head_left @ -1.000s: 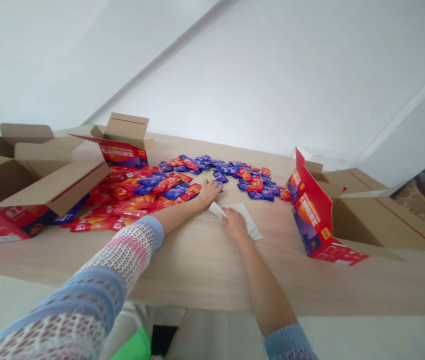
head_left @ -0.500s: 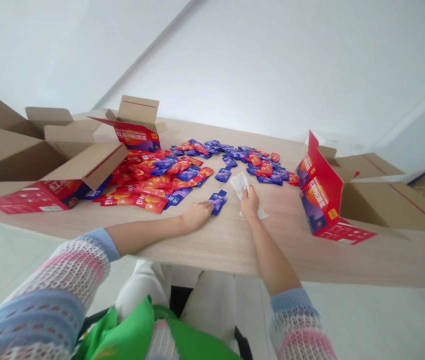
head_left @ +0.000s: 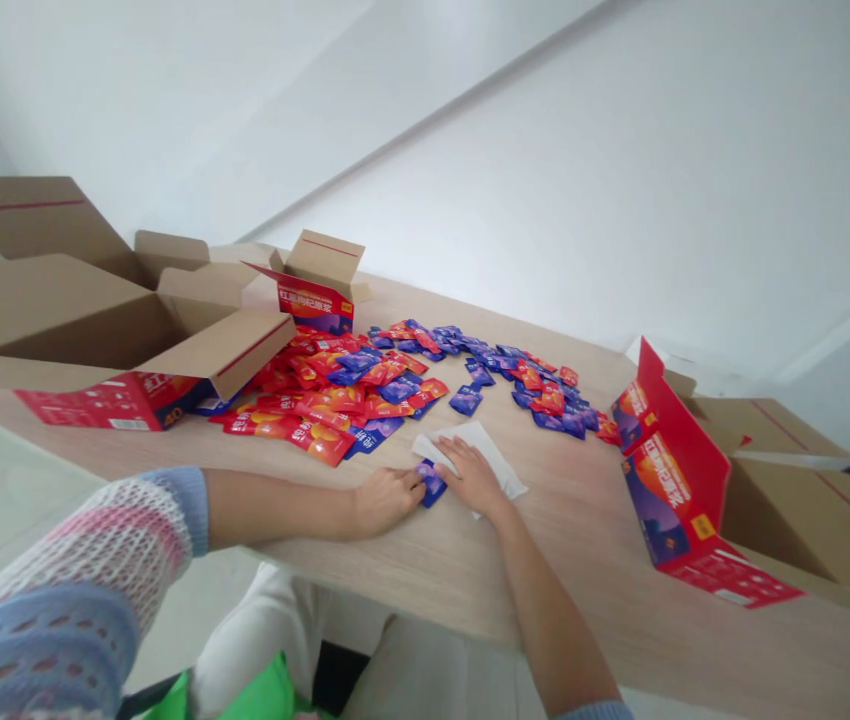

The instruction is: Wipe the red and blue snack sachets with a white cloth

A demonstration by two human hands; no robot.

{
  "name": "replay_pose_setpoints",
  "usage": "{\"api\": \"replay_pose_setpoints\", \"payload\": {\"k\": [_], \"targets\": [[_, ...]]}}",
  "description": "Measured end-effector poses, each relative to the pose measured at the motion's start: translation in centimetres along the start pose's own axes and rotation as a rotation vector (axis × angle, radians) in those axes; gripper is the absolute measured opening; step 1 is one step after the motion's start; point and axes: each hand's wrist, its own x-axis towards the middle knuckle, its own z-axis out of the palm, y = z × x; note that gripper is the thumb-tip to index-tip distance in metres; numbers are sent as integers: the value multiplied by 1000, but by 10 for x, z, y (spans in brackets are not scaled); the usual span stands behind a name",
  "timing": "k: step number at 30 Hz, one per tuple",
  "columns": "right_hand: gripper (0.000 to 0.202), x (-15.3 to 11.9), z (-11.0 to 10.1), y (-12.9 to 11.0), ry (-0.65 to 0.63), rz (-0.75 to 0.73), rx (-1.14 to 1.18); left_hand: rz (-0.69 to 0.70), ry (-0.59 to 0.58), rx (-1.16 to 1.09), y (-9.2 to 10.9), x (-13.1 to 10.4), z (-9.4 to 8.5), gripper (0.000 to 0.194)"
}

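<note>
A small blue-purple sachet (head_left: 432, 484) lies on the table between my two hands. My left hand (head_left: 389, 500) is closed, its fingertips pinching the sachet's left edge against the tabletop. My right hand (head_left: 476, 478) lies flat with fingers stretched out over a white tissue (head_left: 498, 456), which is spread on the table. Its thumb side reaches the sachet's right edge, partly covering it. Just beyond lies another blue sachet (head_left: 465, 400). To the left is a heap of larger red and blue pouches (head_left: 320, 405).
Small red and blue sachets (head_left: 552, 400) lie in a curved band behind my hands. An open carton (head_left: 132, 395) stands at the left, a red box (head_left: 316, 303) behind the heap, and another open red box (head_left: 665, 490) at the right. A white wall (head_left: 545, 200) rises behind the table.
My right hand has moved left with the tissue, going from a grip on it to lying flat over it beside the sachet. My left hand stays on the sachet. The view has tilted.
</note>
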Motion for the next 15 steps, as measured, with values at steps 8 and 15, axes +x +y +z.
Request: {"api": "replay_pose_setpoints", "payload": {"k": [8, 15], "targets": [[49, 8, 10, 21, 216, 163, 38, -44, 43, -25, -1, -15, 6, 31], [58, -17, -10, 13, 423, 269, 169, -28, -8, 67, -32, 24, 7, 30]]}}
